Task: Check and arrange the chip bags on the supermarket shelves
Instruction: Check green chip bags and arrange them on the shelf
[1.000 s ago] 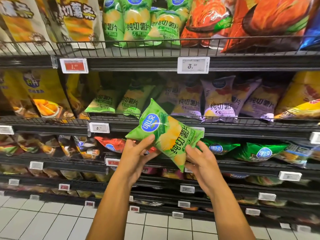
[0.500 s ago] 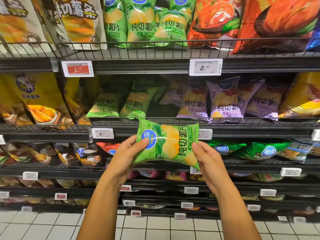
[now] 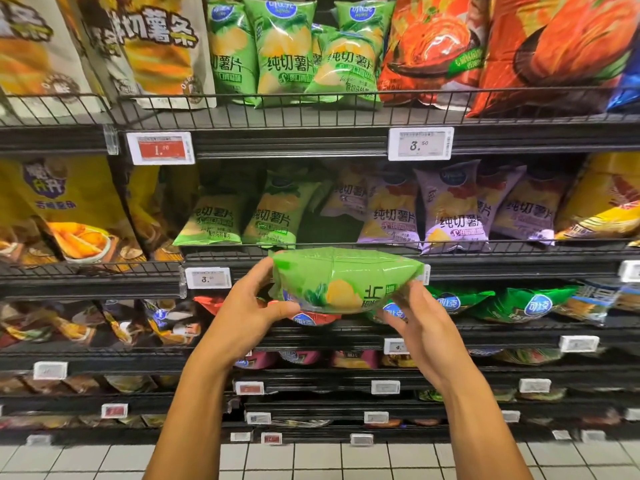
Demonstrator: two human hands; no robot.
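Second shelf [image 3: 346,261]: a dark gap [image 3: 325,226] stood open between the green chip bags [image 3: 273,216] on its left and the purple chip bags [image 3: 450,213] on its right, wide enough for entry from the front. Low wire rail [image 3: 381,244] ran along the shelf front edge across the gap's mouth; the top shelf [image 3: 294,142] with its price tag [image 3: 420,144] closed the space from above. The held green bag [image 3: 346,282], gripped at both ends by left hand [image 3: 249,306] and right hand [image 3: 422,323], hung just in front of and below the rail, in open aisle air.
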